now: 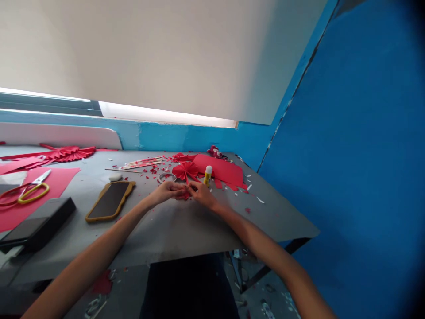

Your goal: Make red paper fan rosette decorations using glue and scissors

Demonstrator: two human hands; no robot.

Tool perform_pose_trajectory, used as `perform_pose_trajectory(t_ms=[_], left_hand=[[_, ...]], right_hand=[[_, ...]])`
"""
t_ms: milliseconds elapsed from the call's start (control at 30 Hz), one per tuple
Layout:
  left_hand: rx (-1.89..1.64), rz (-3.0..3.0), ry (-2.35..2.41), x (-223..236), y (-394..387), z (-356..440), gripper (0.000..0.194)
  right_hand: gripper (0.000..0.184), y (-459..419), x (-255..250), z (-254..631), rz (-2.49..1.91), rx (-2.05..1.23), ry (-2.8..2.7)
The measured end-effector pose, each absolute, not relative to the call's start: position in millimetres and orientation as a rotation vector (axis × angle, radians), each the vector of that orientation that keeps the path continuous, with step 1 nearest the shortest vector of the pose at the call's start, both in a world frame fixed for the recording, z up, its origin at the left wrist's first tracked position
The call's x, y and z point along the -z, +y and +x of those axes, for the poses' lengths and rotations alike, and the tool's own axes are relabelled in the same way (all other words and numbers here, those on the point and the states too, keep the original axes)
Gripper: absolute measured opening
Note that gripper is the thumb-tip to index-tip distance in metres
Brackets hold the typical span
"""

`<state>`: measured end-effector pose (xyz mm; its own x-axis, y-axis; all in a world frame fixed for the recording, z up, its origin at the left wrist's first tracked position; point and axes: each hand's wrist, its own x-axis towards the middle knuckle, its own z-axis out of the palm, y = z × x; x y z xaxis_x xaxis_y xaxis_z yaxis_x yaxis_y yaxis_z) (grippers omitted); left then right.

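Red paper [186, 195] is pinched between the fingers of the left hand [170, 191] and right hand [202, 194], held close together. Just beyond, a glue stick [208, 175] is seen at right; farther left, a red pleated fan [184, 170] is spread.

From the middle of the grey table [186, 232], a phone [111, 201] lies at nine o'clock, thin sticks [141, 163] at eleven, red paper [224, 170] at two.

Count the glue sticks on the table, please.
1: the glue stick stands just beyond the right hand, beside the red sheet. Another could be hidden under the paper.
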<state>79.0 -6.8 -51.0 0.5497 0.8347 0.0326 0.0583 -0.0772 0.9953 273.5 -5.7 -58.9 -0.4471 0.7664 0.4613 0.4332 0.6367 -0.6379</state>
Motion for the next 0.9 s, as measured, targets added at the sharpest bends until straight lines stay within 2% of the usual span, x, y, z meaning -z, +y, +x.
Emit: perform_pose_trajectory(t_ms=[333, 567, 667, 800, 900], left_hand=[[-0.800, 1.481, 0.813, 55.7, -5.0, 82.3, 0.038], [-0.811, 1.470, 0.823, 62.8, -5.8, 84.4, 0.047], [-0.850, 1.462, 0.826, 62.9, -7.6, 88.4, 0.050], [-0.919, 1.455, 0.870, 60.9, -6.8, 89.2, 0.045], [-0.925, 1.447, 0.916, 58.8, -6.3, 87.9, 0.043]], right_hand=[[0.028, -3.9, 61.9, 272.8, -0.959, -0.553, -2.046], [0.019, -8.2, 53.6, 275.6, -0.909, -0.519, -2.119], [0.024, -4.2, 54.3, 275.7, -0.906, -0.602, -2.062], [0.037, -1.4, 56.9, 273.3, -0.915, -0.704, -1.980], [0.039, -3.6, 56.6, 271.7, -0.882, -0.699, -1.949]])
